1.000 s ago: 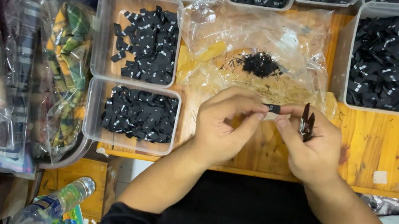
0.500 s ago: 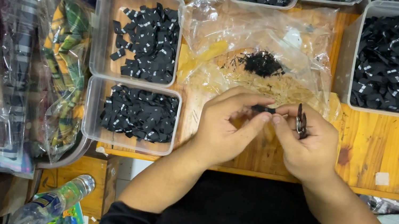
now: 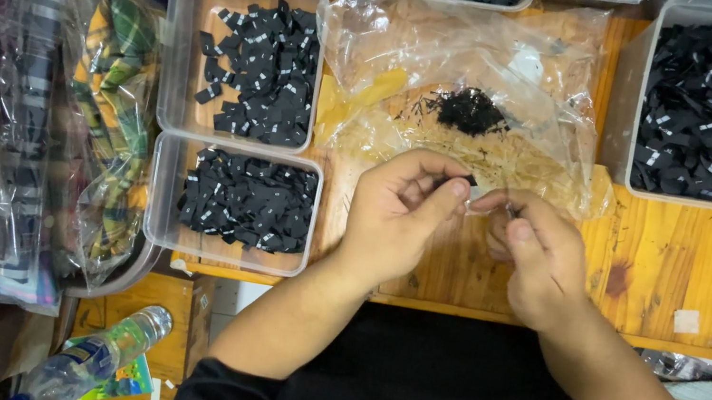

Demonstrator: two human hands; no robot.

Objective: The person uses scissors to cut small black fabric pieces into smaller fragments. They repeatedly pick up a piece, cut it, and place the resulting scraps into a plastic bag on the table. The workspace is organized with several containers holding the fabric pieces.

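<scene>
Fingertips of both hands meet over the front of the wooden counter [image 3: 700,277], pinching a small black tag [image 3: 471,181] between them. The left hand [image 3: 397,212] closes thumb and forefinger on the tag's left end; the right hand [image 3: 531,258] is curled shut with its fingertips at the tag's right end, though what else it holds is hidden. The tag's long axis runs roughly left to right, but it is too small to tell which face points up.

Just beyond the hands lies a crumpled clear plastic bag [image 3: 531,75] with a small heap of black pieces [image 3: 469,111] inside. To the left sit two clear tubs, the near tub [image 3: 159,196] and the far tub [image 3: 178,45], each holding black tags with white marks. A larger tub [image 3: 623,129] of the same tags stands at the right. More tubs line the far edge. Bagged plaid fabric [image 3: 109,91] lies well left, and a plastic bottle [image 3: 93,359] sits below the counter.
</scene>
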